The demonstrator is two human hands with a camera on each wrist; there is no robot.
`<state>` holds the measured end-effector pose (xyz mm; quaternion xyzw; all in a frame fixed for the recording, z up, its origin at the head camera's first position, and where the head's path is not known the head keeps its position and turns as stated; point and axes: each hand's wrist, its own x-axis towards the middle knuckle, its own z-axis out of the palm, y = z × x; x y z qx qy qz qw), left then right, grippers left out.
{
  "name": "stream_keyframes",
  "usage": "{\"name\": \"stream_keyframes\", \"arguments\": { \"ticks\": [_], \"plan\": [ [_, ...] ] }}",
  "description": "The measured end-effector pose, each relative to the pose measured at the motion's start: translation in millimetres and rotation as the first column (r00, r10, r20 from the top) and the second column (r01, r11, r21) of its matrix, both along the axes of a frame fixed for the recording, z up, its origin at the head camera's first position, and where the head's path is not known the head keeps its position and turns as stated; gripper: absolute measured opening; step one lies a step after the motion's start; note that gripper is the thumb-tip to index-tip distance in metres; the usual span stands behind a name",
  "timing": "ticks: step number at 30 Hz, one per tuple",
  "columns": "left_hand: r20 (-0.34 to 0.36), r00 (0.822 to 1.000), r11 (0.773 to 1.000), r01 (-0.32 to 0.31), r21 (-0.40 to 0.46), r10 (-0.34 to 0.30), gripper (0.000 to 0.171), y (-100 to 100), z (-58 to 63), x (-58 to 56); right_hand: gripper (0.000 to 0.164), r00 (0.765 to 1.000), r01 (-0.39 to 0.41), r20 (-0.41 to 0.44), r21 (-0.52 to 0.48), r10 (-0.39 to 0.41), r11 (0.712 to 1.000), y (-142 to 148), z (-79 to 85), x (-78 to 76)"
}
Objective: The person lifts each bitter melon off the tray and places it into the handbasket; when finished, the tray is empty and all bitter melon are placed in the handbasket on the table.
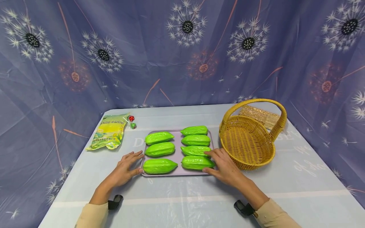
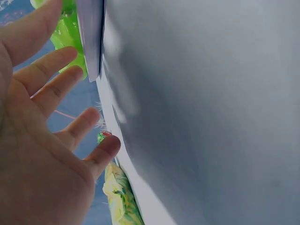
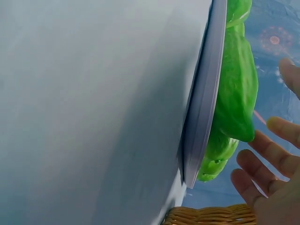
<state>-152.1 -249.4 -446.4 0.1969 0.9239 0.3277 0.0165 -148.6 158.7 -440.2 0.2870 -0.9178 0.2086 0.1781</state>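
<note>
A lilac tray (image 1: 179, 172) lies on the table, bearing two columns of glossy green, ridged fruits with pointed ends, like star fruit. Three are in the left column, the front one (image 1: 159, 166) largest. Several fill the right column, including the front-right fruit (image 1: 197, 162). My left hand (image 1: 125, 169) is beside the tray's left edge, fingers spread, holding nothing; its palm shows in the left wrist view. Over the right edge is my right hand (image 1: 223, 166), its fingers (image 3: 269, 152) extended near a fruit's tip (image 3: 243, 131). Whether they touch it I cannot tell.
A yellow wicker basket (image 1: 246, 141) with a tall handle stands right of the tray. Behind it lies a gold-coloured packet (image 1: 258, 115). At the back left are a green-yellow bag (image 1: 109, 131) and red and green wrapped candies (image 1: 132, 122). Patterned curtains surround the table.
</note>
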Motion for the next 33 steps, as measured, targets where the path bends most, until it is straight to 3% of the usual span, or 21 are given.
{"name": "stream_keyframes", "arguments": {
  "ticks": [16, 33],
  "plan": [
    [0.046, 0.999, 1.0, 0.004, -0.025, -0.003, 0.061, 3, -1.9, -5.4, 0.057, 0.996, 0.018, 0.086, 0.05, -0.022, 0.999, -1, -2.9, -4.1],
    [0.02, 1.0, 0.998, -0.016, -0.062, 0.017, 0.059, 10, -1.8, 8.7, 0.053, 0.997, 0.006, 0.082, 0.026, -0.009, 1.0, -1, -9.5, -8.1]
  ]
}}
